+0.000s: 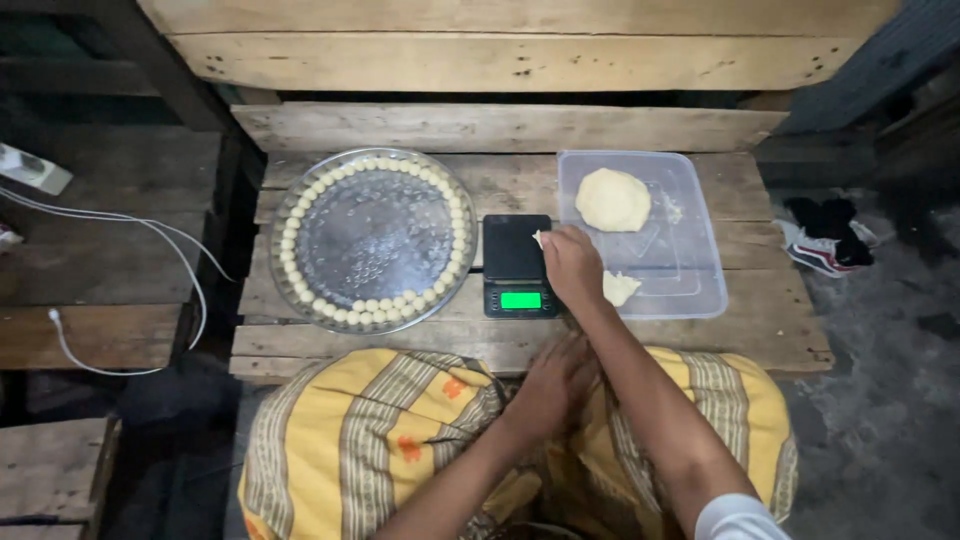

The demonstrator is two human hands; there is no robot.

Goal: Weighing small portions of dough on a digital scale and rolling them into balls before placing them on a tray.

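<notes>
My right hand [572, 265] pinches a small piece of pale dough [538, 238] over the right edge of a black digital scale [518, 264] with a lit green display. Just right of that hand lies another small dough lump [620, 288] inside a clear plastic tray [690, 250], which also holds a larger flattened dough round [612, 199]. My left hand [553, 385] rests low near my lap over yellow striped cloth, fingers curled; whether it holds anything cannot be seen. A round metal platter [372, 235] left of the scale carries several small dough balls around its rim.
Everything sits on a rough wooden pallet bench [500, 130]. A white cable [150, 250] and a white plug box [30, 168] lie on boards at the left. Dark shoes [825, 235] lie on the grey floor at the right.
</notes>
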